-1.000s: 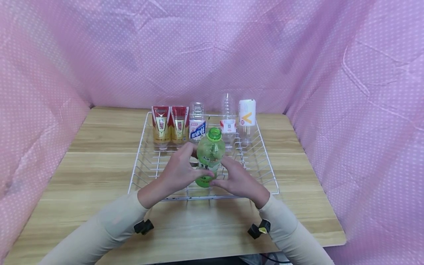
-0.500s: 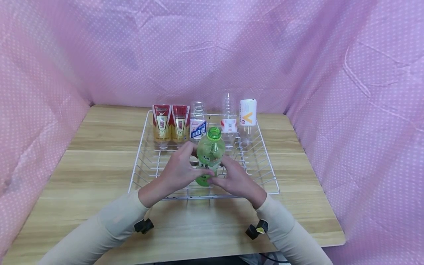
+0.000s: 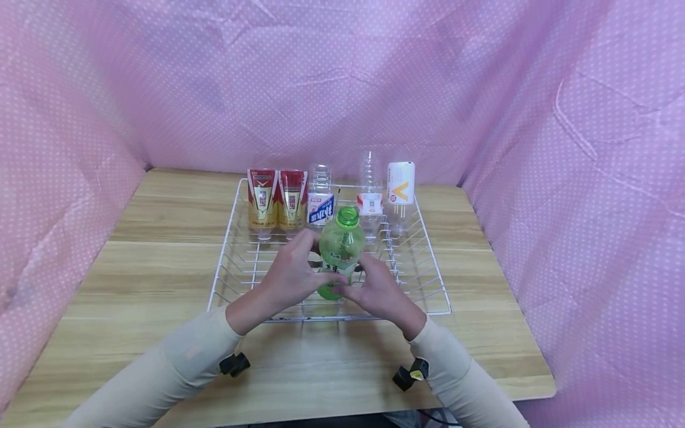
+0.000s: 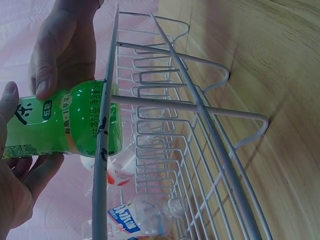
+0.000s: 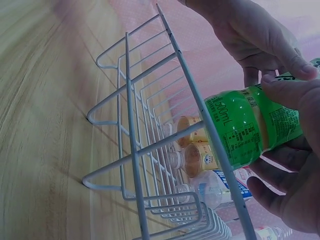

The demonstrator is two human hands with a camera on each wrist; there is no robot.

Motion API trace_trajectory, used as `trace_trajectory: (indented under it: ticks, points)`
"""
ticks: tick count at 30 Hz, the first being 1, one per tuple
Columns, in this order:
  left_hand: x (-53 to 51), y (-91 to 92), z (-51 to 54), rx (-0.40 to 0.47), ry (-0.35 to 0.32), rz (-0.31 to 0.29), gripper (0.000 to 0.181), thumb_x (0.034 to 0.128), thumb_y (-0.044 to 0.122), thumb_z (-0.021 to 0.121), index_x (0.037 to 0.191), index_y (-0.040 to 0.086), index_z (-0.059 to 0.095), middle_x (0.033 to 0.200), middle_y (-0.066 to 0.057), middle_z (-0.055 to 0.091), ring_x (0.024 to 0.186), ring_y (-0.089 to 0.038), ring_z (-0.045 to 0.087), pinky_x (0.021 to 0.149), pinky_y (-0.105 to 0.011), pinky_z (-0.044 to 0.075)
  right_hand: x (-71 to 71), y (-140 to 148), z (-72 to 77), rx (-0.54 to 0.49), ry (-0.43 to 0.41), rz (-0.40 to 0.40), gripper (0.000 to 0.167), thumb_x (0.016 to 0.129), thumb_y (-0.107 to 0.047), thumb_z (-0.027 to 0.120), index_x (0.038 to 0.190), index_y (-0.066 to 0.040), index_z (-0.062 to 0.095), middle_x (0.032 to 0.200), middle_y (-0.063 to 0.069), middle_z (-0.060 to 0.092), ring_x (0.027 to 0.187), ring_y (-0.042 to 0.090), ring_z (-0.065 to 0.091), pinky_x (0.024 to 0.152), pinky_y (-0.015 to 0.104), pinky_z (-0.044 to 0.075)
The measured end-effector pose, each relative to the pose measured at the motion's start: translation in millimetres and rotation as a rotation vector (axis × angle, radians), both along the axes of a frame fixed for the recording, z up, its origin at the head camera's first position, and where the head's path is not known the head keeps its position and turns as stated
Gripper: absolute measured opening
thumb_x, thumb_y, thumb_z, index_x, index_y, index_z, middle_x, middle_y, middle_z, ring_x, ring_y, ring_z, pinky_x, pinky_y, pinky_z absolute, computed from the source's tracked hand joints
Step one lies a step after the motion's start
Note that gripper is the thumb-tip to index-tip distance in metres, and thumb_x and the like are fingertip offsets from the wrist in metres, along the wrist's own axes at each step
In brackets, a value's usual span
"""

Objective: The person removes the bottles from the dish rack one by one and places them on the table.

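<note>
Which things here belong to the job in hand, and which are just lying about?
In the job:
left hand
right hand
green bottle, held by both
wire rack below it, probably

Just there, untouched:
two red-and-gold bottles in the rack
three clear labelled bottles
wooden table
pink cloth

Both hands [image 3: 291, 268] [image 3: 379, 291] curve inward, thumbs close together.

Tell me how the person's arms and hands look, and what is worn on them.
The left sleeve and right sleeve are cream, long and close-fitting, ending near the wrists. A blocky black device is worn on the left sleeve, and a similar one, with a yellow patch, on the right. The left grip and right grip are bare hands, without gloves.
</note>
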State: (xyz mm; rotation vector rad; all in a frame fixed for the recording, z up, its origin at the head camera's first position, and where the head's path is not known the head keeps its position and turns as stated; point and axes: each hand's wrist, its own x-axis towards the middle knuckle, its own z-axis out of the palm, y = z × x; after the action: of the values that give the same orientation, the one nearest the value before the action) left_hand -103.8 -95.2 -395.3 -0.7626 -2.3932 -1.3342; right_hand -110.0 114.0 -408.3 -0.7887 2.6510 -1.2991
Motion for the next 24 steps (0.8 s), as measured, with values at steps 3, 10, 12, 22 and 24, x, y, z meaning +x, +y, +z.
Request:
trace_trajectory:
  ticks: [3,10,12,22,24]
  points:
    - [1.7,0.9,1.2,-0.004,-0.011,-0.007,0.061,0.0704,0.027,0.094,0.113,0.005,0.057,0.104,0.0,0.057,0.092,-0.015,0.062,0.078,-0.024,0.057,1.1,0.4,0.3,-0.002,-0.011,-0.016,0.054,0.082,-0.023,0.086,0.129,-0.021,0.06,0.119,-0.005,0.068,0.11,0.014,0.063,0.091,0.04,0.054]
    - [6.6,1.7,5.5,-0.1,-0.083,0.026,0.069,0.0768,0.035,0.089,0.128,0.005,0.053,0.107,-0.001,0.057,0.095,-0.018,0.063,0.076,-0.032,0.058,0.4,1.1,-1.1,-0.014,0.019,-0.044,0.052,0.081,-0.021,0.087,0.127,-0.016,0.063,0.115,-0.001,0.07,0.104,0.018,0.065,0.087,0.042,0.056]
    - [7.4,1.5,6.0,-0.134,-0.117,0.036,0.075,0.0781,0.039,0.087,0.134,0.006,0.051,0.11,-0.001,0.058,0.098,-0.02,0.063,0.075,-0.033,0.058,-0.5,1.8,-1.1,-0.019,0.028,-0.051,0.052,0.081,-0.022,0.086,0.127,-0.016,0.064,0.115,-0.001,0.07,0.103,0.018,0.066,0.087,0.042,0.057]
    - [13.6,-10.6,-3.8,-0.482,-0.104,0.09,0.098,0.0801,0.067,0.073,0.154,0.013,0.038,0.137,-0.011,0.054,0.12,-0.028,0.056,0.084,-0.045,0.058,-1.8,12.1,2.6,-0.039,-0.017,-0.111,0.054,0.079,-0.022,0.088,0.127,-0.019,0.064,0.115,-0.003,0.071,0.103,0.021,0.066,0.088,0.047,0.056]
    - [17.1,-14.7,-7.2,-0.545,-0.105,0.09,0.098,0.0824,0.073,0.065,0.156,0.015,0.037,0.141,-0.014,0.052,0.125,-0.03,0.053,0.09,-0.049,0.056,-2.8,16.4,3.2,-0.04,-0.019,-0.138,0.053,0.078,-0.023,0.088,0.126,-0.019,0.064,0.113,-0.003,0.072,0.101,0.022,0.067,0.088,0.047,0.056]
